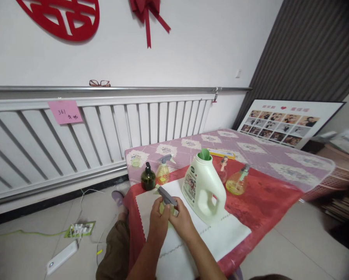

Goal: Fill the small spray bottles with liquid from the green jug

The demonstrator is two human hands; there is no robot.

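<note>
My left hand (159,218) and my right hand (180,217) are both closed around a small spray bottle (166,195) with a grey trigger head, over the white cloth. Its lower part is mostly hidden by my fingers. Just right of my hands stands a large pale green detergent jug (205,184), its neck uncapped and a green spout showing. Behind my hands are a dark green pump bottle (148,178) and a spray bottle with yellow liquid (163,173). Beyond the jug stand a clear spray bottle (222,171) and another with yellow liquid (237,182).
A white cloth (229,231) lies over a red cover (267,194) on a table with a purple patterned cloth (250,147). A small greenish cap (135,161) and a yellow-and-white box (221,154) are toward the back. A white radiator (151,120) runs behind; cables and a power bank (62,256) lie on the floor.
</note>
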